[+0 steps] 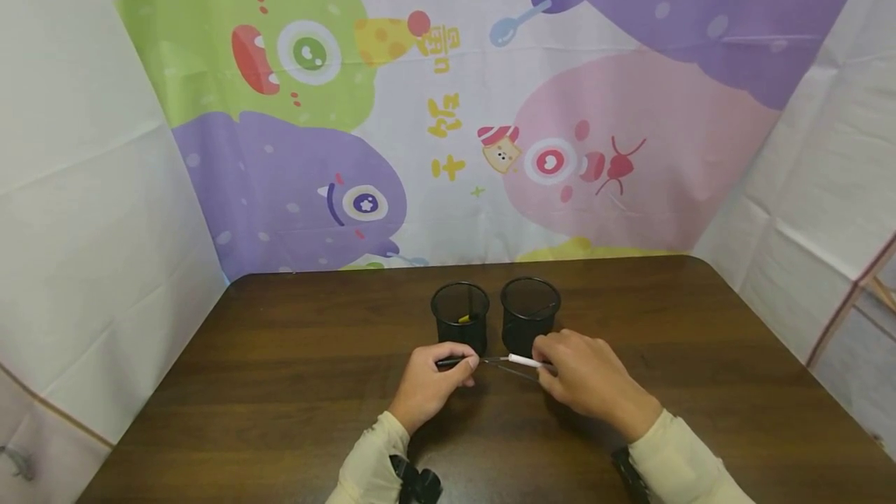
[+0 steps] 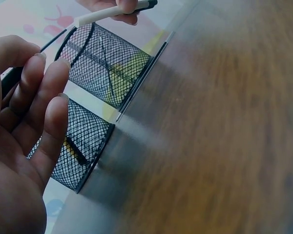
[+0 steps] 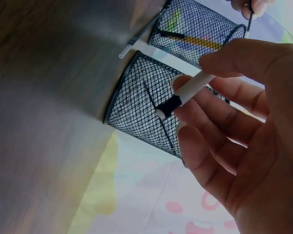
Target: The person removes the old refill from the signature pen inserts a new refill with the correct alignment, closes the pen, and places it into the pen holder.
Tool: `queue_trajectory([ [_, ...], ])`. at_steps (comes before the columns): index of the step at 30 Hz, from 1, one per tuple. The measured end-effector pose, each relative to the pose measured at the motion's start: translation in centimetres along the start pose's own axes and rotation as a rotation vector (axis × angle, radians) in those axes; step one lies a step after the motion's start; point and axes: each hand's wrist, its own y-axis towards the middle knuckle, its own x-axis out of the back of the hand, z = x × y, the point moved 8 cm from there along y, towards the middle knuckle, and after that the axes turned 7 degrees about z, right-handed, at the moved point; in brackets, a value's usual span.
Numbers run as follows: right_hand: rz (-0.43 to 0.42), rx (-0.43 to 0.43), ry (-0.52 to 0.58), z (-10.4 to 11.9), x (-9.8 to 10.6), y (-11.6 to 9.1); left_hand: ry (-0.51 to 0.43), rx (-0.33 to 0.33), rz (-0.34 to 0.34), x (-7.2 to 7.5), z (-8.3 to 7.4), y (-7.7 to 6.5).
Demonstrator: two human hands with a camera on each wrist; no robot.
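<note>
My left hand pinches a slim black piece between thumb and fingers. From it a thin dark rod reaches to the tip of a white pen barrel. My right hand holds that barrel between thumb and fingers; its black end shows in the right wrist view. The two hands face each other just above the table, in front of two black mesh cups. A thin pen refill lies on the table below the hands, close to the cups.
The left mesh cup has a yellow-and-black stick inside. In the right mesh cup leans a thin dark stick. Both stand on the brown wooden table, before a printed cloth backdrop.
</note>
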Motion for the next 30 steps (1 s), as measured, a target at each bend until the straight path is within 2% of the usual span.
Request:
queue_trajectory([
  [11, -0.006, 0.033, 0.014, 0.7, 0.4, 0.0, -0.003, 0.001, 0.015, -0.1, -0.1, 0.1],
  [18, -0.044, 0.063, 0.011, 1.1, 0.6, -0.1, 0.012, -0.014, 0.004, 0.2, 3.2, 0.9],
  [30, -0.072, 0.097, 0.017, 1.7, 0.5, 0.2, -0.06, -0.054, 0.012, 0.1, 3.0, 0.9],
])
